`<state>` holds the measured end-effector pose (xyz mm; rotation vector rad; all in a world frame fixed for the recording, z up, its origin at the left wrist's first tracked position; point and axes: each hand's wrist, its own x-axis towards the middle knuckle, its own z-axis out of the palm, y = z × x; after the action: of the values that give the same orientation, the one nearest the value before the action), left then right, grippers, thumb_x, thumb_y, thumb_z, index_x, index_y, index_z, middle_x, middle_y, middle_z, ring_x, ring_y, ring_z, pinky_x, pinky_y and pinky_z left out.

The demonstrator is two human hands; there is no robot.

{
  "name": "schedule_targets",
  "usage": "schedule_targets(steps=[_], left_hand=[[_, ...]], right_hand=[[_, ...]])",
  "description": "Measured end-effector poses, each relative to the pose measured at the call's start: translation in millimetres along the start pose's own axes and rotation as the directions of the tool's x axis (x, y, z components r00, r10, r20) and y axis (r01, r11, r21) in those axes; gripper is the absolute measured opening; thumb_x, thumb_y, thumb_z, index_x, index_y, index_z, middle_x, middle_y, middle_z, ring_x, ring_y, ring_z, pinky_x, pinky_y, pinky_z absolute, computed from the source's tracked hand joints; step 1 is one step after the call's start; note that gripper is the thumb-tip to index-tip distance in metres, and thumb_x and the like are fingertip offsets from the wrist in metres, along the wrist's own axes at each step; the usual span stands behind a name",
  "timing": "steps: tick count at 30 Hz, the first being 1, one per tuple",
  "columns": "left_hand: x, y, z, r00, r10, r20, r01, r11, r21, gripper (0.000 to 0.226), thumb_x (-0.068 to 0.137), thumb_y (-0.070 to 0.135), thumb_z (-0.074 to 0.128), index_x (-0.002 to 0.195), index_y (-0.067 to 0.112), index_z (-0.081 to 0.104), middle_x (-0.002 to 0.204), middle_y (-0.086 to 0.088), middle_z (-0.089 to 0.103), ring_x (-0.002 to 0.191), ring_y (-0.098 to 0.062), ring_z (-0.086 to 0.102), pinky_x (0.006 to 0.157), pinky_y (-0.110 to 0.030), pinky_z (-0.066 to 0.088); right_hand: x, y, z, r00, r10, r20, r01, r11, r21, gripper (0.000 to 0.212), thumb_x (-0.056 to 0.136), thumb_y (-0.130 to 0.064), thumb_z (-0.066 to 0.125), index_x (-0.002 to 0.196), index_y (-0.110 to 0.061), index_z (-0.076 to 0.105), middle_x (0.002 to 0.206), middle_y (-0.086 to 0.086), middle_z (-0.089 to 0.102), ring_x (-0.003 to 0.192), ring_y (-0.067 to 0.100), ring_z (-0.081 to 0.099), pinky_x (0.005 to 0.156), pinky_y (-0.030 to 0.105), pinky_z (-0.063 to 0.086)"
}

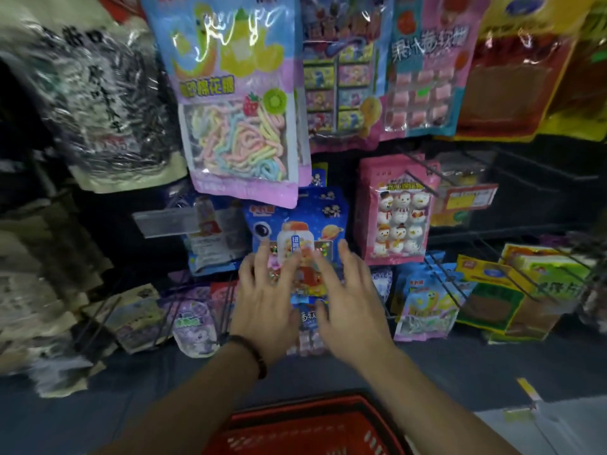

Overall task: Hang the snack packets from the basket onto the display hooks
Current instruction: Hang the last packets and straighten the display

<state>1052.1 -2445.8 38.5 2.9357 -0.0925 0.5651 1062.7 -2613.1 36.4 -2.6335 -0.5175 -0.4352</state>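
The fingers [263, 257] of the left hand [267, 303] and those of the right hand [353, 307] are spread straight and wide, holding nothing. They lie over the lower half of a blue space-themed snack packet [295, 221] that hangs on the display (whether they actually touch it cannot be told). The hands sit side by side, with a dark beaded bracelet [256, 354] on the left wrist. Above the blue packet hangs a rainbow marshmallow-rope packet [241, 133], and to its right a pink snowman marshmallow packet [399, 208]. The red basket [295, 410] lies below the forearms.
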Motion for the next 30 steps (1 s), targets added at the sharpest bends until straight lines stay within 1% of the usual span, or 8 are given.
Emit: schedule_targets(steps=[3, 5, 7, 12, 16, 23, 27, 30], left_hand=[[19, -7, -2, 0.999, -0.002, 0.052, 0.001, 1.000, 0.010, 0.110, 0.082, 0.035, 0.071, 0.163, 0.048, -0.003, 0.172, -0.011, -0.027, 0.156, -0.049, 0.000, 0.124, -0.062, 0.025], [29, -8, 0, 0.998, -0.010, 0.066, 0.009, 1.000, 0.009, 0.109, 0.085, 0.036, 0.068, 0.162, 0.046, -0.007, 0.170, -0.009, -0.033, 0.157, -0.048, -0.002, 0.124, -0.063, 0.027], [37, -7, 6, 0.996, -0.027, 0.082, 0.027, 1.000, 0.006, 0.108, 0.088, 0.035, 0.066, 0.163, 0.043, -0.011, 0.168, -0.009, -0.037, 0.157, -0.048, -0.002, 0.124, -0.062, 0.027], [61, -9, 11, 0.989, -0.047, 0.137, 0.050, 0.999, -0.015, 0.113, 0.085, 0.033, 0.070, 0.163, 0.040, -0.012, 0.168, -0.008, -0.036, 0.157, -0.047, 0.000, 0.122, -0.059, 0.033], [80, -14, 17, 0.991, -0.044, 0.125, 0.050, 0.998, -0.042, 0.100, 0.091, 0.038, 0.062, 0.163, 0.040, -0.007, 0.170, -0.007, -0.027, 0.155, -0.048, 0.006, 0.119, -0.061, 0.037], [87, -22, 20, 0.989, -0.032, 0.148, 0.045, 0.995, -0.088, 0.092, 0.092, 0.034, 0.062, 0.164, 0.040, 0.005, 0.170, 0.001, -0.025, 0.157, -0.043, 0.001, 0.121, -0.060, 0.036], [73, -21, 13, 0.990, -0.009, 0.138, 0.029, 0.990, -0.141, 0.102, 0.093, 0.035, 0.065, 0.165, 0.039, -0.008, 0.170, -0.002, -0.030, 0.161, -0.043, 0.000, 0.123, -0.060, 0.034], [54, -20, -8, 0.984, -0.002, 0.178, 0.037, 0.980, -0.196, 0.110, 0.092, 0.034, 0.070, 0.163, 0.040, -0.014, 0.170, -0.006, -0.026, 0.155, -0.044, 0.024, 0.111, -0.049, 0.049]], right_hand=[[16, -11, 0, 0.997, 0.027, 0.074, -0.021, 0.997, -0.079, 0.088, 0.101, -0.034, 0.054, 0.167, -0.034, -0.004, 0.172, 0.005, -0.029, 0.161, 0.039, -0.010, 0.130, 0.057, 0.015], [28, -13, 3, 0.994, 0.047, 0.100, -0.040, 0.996, -0.077, 0.087, 0.102, -0.034, 0.051, 0.167, -0.035, -0.006, 0.170, 0.005, -0.034, 0.160, 0.040, -0.014, 0.130, 0.060, 0.008], [42, -14, 5, 0.992, 0.060, 0.109, -0.056, 0.998, -0.040, 0.083, 0.103, -0.034, 0.050, 0.167, -0.036, -0.004, 0.171, 0.004, -0.032, 0.160, 0.039, -0.012, 0.130, 0.060, 0.010], [79, -4, 7, 0.983, 0.072, 0.171, -0.070, 0.997, -0.015, 0.079, 0.104, -0.038, 0.049, 0.167, -0.034, 0.000, 0.172, 0.001, -0.030, 0.160, 0.039, -0.004, 0.124, 0.061, 0.027], [104, 3, 3, 0.974, 0.064, 0.216, -0.058, 0.998, -0.036, 0.077, 0.104, -0.040, 0.049, 0.166, -0.034, 0.004, 0.173, 0.001, -0.025, 0.159, 0.041, 0.003, 0.118, 0.062, 0.038], [116, 6, 1, 0.956, 0.066, 0.287, -0.062, 0.998, -0.023, 0.081, 0.105, -0.041, 0.052, 0.167, -0.035, 0.000, 0.172, -0.001, -0.029, 0.160, 0.039, -0.001, 0.123, 0.061, 0.032], [106, 2, -13, 0.950, 0.045, 0.308, -0.041, 0.999, -0.020, 0.083, 0.104, -0.034, 0.056, 0.168, -0.033, 0.002, 0.173, 0.002, -0.028, 0.162, 0.037, -0.001, 0.124, 0.057, 0.032], [91, -7, -31, 0.955, -0.020, 0.297, 0.044, 0.996, -0.074, 0.072, 0.103, -0.030, 0.057, 0.165, -0.028, 0.021, 0.176, 0.006, -0.012, 0.161, 0.034, 0.008, 0.125, 0.052, 0.033]])
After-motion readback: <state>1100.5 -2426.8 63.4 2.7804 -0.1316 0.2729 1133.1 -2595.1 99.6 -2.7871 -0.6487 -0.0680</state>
